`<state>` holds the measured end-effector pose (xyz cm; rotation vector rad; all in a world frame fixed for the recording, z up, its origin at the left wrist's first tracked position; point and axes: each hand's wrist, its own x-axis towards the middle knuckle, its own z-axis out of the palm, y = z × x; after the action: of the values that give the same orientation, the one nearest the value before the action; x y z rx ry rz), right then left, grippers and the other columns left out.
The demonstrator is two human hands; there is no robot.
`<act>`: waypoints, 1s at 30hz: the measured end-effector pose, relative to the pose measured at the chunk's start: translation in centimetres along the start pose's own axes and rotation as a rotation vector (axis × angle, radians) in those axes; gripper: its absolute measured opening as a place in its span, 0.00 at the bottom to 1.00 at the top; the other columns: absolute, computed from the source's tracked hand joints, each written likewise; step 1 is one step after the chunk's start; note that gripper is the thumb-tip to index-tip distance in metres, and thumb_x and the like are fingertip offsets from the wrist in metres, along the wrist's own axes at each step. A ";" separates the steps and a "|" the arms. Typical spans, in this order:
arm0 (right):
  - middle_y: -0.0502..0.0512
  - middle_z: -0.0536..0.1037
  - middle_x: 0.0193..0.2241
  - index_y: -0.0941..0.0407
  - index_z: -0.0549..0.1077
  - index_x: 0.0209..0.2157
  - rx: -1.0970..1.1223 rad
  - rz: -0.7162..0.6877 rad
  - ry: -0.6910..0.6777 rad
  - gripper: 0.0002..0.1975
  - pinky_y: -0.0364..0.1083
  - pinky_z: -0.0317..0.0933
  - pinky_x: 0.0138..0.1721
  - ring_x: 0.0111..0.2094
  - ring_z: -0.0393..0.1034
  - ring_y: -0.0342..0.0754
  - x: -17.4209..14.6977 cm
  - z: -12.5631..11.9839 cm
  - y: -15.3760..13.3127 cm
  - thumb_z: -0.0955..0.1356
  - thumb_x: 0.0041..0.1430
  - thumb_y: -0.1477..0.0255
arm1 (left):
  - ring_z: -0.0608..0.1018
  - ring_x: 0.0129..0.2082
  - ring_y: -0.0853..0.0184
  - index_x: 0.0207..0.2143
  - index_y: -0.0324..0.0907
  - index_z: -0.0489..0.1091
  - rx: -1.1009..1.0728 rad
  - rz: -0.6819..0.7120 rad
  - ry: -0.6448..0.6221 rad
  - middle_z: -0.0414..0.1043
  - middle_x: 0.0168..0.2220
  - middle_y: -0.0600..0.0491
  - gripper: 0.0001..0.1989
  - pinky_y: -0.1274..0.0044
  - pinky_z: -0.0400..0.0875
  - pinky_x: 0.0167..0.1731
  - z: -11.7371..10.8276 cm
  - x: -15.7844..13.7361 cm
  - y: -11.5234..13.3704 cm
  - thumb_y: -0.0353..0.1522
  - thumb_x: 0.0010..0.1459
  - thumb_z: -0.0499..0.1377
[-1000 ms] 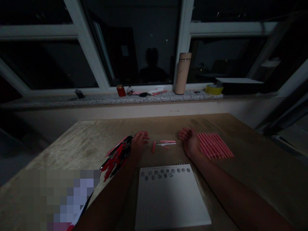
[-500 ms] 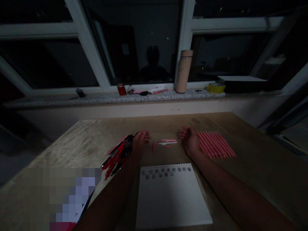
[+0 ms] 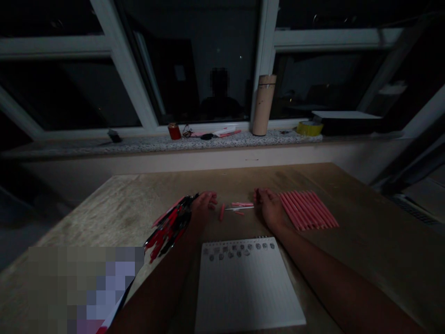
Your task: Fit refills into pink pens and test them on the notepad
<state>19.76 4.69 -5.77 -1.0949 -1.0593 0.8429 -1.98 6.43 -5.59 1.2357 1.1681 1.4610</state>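
Note:
The scene is dim. My left hand (image 3: 202, 207) rests on the wooden table (image 3: 114, 208), fingers loosely curled and apart, holding nothing, just left of several small pink pen parts (image 3: 238, 207). A heap of red and black pens (image 3: 169, 225) lies against my left wrist. My right hand (image 3: 267, 204) lies on the table just right of the pen parts, its fingertips almost touching them, empty. To its right is a neat row of pink pens (image 3: 308, 208). A spiral notepad (image 3: 246, 283) lies between my forearms.
A stone window sill (image 3: 139, 144) behind the table carries a tall cardboard tube (image 3: 262, 105), a small red can (image 3: 174, 131), a yellow tape roll (image 3: 309, 128) and small clutter. Dark windows stand above. A blurred patch covers the lower left.
My right hand has slid left, away from the row of pink pens and toward the loose pen parts. My left hand has barely shifted.

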 end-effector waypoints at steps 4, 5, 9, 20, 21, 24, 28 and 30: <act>0.48 0.69 0.22 0.57 0.69 0.26 -0.194 -0.177 -0.064 0.17 0.41 0.57 0.30 0.27 0.64 0.44 -1.1 0.3 -0.9 0.61 0.58 0.59 | 0.71 0.22 0.71 0.28 0.37 0.70 0.007 -0.012 0.014 0.69 0.25 0.51 0.18 0.80 0.64 0.20 0.2 0.0 0.1 0.45 0.48 0.57; 0.48 0.70 0.22 0.57 0.70 0.27 -0.219 -0.195 -0.080 0.16 0.41 0.57 0.30 0.27 0.64 0.44 -1.3 0.4 -1.0 0.61 0.58 0.59 | 0.71 0.22 0.72 0.28 0.37 0.70 0.009 -0.018 0.011 0.69 0.25 0.51 0.18 0.80 0.64 0.20 0.2 0.0 0.1 0.45 0.48 0.57; 0.50 0.72 0.24 0.58 0.71 0.29 -0.320 -0.239 -0.135 0.15 0.41 0.58 0.31 0.29 0.67 0.45 -1.3 0.4 -1.0 0.61 0.59 0.61 | 0.69 0.20 0.73 0.29 0.37 0.70 0.048 -0.015 -0.020 0.69 0.23 0.52 0.18 0.80 0.64 0.21 0.1 0.0 -0.1 0.44 0.49 0.55; 0.57 0.77 0.34 0.56 0.75 0.36 -1.142 -0.396 -0.557 0.12 0.42 0.56 0.37 0.36 0.70 0.46 -2.2 0.8 -2.8 0.61 0.60 0.68 | 0.68 0.19 0.72 0.28 0.38 0.70 0.168 0.034 -0.036 0.68 0.20 0.55 0.15 0.79 0.62 0.22 0.4 -0.6 0.9 0.42 0.50 0.53; 0.58 0.77 0.35 0.56 0.75 0.36 -1.163 -0.408 -0.590 0.13 0.42 0.56 0.38 0.37 0.69 0.46 -2.3 0.9 -2.9 0.61 0.61 0.68 | 0.68 0.20 0.72 0.27 0.39 0.70 0.193 0.042 -0.041 0.68 0.20 0.55 0.15 0.79 0.62 0.22 0.4 -0.6 1.0 0.41 0.51 0.53; 0.57 0.76 0.35 0.57 0.75 0.35 -1.196 -0.442 -0.633 0.13 0.42 0.55 0.38 0.37 0.69 0.46 -2.3 0.9 -3.1 0.60 0.62 0.68 | 0.69 0.21 0.71 0.27 0.39 0.71 0.278 0.064 -0.054 0.68 0.21 0.55 0.13 0.79 0.62 0.23 0.4 -0.7 0.9 0.40 0.51 0.54; 0.57 0.75 0.34 0.57 0.75 0.33 -1.205 -0.453 -0.640 0.14 0.42 0.55 0.37 0.36 0.68 0.46 -2.2 0.8 -2.9 0.60 0.62 0.68 | 0.69 0.23 0.70 0.27 0.40 0.71 0.321 0.064 -0.063 0.68 0.22 0.54 0.12 0.78 0.62 0.25 0.4 -0.8 0.8 0.39 0.51 0.55; 0.57 0.75 0.33 0.57 0.75 0.33 -1.191 -0.458 -0.646 0.13 0.42 0.55 0.37 0.36 0.68 0.46 -2.2 0.8 -2.9 0.60 0.62 0.68 | 0.69 0.24 0.69 0.26 0.40 0.71 0.322 0.068 -0.061 0.68 0.21 0.54 0.11 0.78 0.62 0.26 0.5 -0.9 1.0 0.38 0.51 0.55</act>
<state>18.45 2.16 -3.46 -1.4471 -2.4093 0.0922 -1.43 5.42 -4.75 1.5406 1.3682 1.3068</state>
